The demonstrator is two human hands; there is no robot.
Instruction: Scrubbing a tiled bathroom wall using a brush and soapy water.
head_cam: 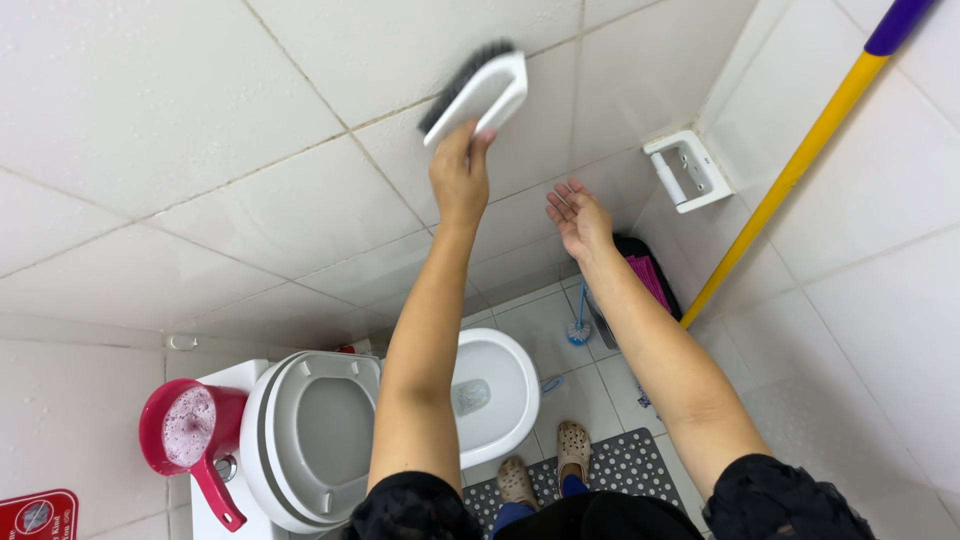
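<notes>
White plastic brush [478, 88] sits pressed bristles-first against the tiled wall [200, 150], close to a grout line. The left hand [460, 178] is closed around its lower end from below, so the brush lies straight beyond that hand's fingertips. Its long axis runs diagonally, rising to the right. The right hand [578, 220] hangs just beside and lower, open, palm showing, holding nothing and clear of the wall. The left hand is the nearer one. Below stand the toilet [330, 440] and a red jug [190, 432].
</notes>
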